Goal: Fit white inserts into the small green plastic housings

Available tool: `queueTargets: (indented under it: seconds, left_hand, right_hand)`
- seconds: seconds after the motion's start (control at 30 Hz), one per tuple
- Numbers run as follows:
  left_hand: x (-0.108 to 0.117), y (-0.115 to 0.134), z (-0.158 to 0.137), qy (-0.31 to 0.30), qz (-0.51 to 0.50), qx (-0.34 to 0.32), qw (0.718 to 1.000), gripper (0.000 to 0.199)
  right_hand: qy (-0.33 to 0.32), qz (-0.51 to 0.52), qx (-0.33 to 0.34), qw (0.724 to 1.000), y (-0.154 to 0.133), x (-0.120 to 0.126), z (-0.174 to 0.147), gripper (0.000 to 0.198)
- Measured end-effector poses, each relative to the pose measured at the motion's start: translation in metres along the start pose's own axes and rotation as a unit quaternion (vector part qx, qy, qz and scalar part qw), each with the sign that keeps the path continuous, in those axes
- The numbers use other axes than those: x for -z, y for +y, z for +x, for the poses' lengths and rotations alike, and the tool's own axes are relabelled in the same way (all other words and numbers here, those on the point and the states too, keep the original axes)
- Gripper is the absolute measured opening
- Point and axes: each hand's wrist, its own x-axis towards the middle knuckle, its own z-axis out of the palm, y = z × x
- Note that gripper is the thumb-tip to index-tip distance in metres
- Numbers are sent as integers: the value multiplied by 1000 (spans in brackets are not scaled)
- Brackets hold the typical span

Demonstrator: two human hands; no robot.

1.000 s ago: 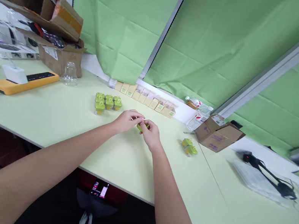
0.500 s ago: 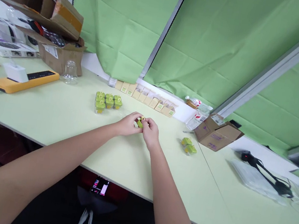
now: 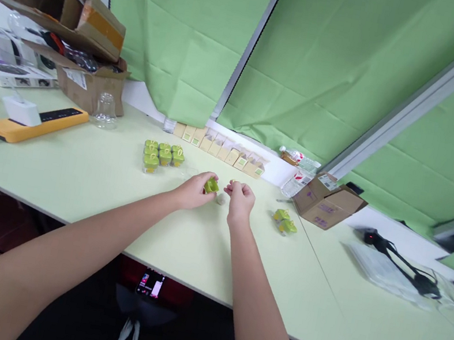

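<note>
Landmark: the jar cluster (image 3: 163, 156), a tight group of green-lidded clear jars on the table (image 3: 195, 252); every place below is read from it
Green piece: a lid-like green piece (image 3: 211, 185), to the right of the jar cluster and a little nearer the person, in the left hand (image 3: 199, 191)
Left hand: fingers and thumb wrapped on the green piece, apart from the other hand
Right hand: the right hand (image 3: 242, 199), farther right of the jar cluster, has its fingertips drawn together on what looks like a small pale piece (image 3: 232, 181), mostly hidden
Good handling: best to grip the green piece by its sides, top face free, and let the right fingertips do the fine work; a light pinch should suit so small a part, and a firm press could tip the green piece
Pale round bit: right of the jar cluster, a pale round bit (image 3: 220, 199) shows between the hands; its kind is too small to tell, and a dropping wrist could knock it
Clear object: a faint clear object (image 3: 189, 171) between the jar cluster and the left hand, easily nudged by the knuckles
Jar pair: two green-lidded jars (image 3: 285, 221), well right of the jar cluster, clear of the right forearm
Small cartons: a row of small cartons (image 3: 219, 148) behind and right of the jar cluster
Power strip: an orange power strip (image 3: 37, 125) well left of the jar cluster, out of the way
</note>
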Motion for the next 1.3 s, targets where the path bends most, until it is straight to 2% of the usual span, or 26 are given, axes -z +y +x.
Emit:
queueTargets:
  seconds: [0.33, 0.53, 0.7, 0.8, 0.87, 0.97, 1.1, 1.3]
  left_hand:
    - [2, -4, -1, -29, 44, -9, 999, 36]
    - [1, -22, 2, -31, 109, 36, 993, 41]
    - [1, -30, 5, 0, 147, 97, 984, 48]
    - [0, -28, 5, 9, 142, 106, 984, 49]
    - [0, -24, 5, 6, 123, 81, 989, 46]
    - [-1, -15, 3, -3, 88, 29, 996, 39]
    - [0, -4, 2, -4, 51, 4, 999, 35]
    - [3, 5, -1, -23, 38, -52, 998, 36]
  right_hand:
    - [-1, 24, -64, 998, -1, 3, 1, 19]
    - [-51, -3, -59, 997, -5, 2, -2, 35]
    - [-58, -40, -50, 996, -2, 1, -2, 27]
    - [-52, -52, -44, 996, 2, 2, 0, 23]
    - [-60, -70, -26, 995, 4, 2, 1, 24]
    - [-90, -117, 41, 988, 5, 3, 0, 25]
    - [-131, -199, 131, 962, 2, 3, -7, 20]
    - [-162, -264, 187, 932, -1, 1, -15, 12]
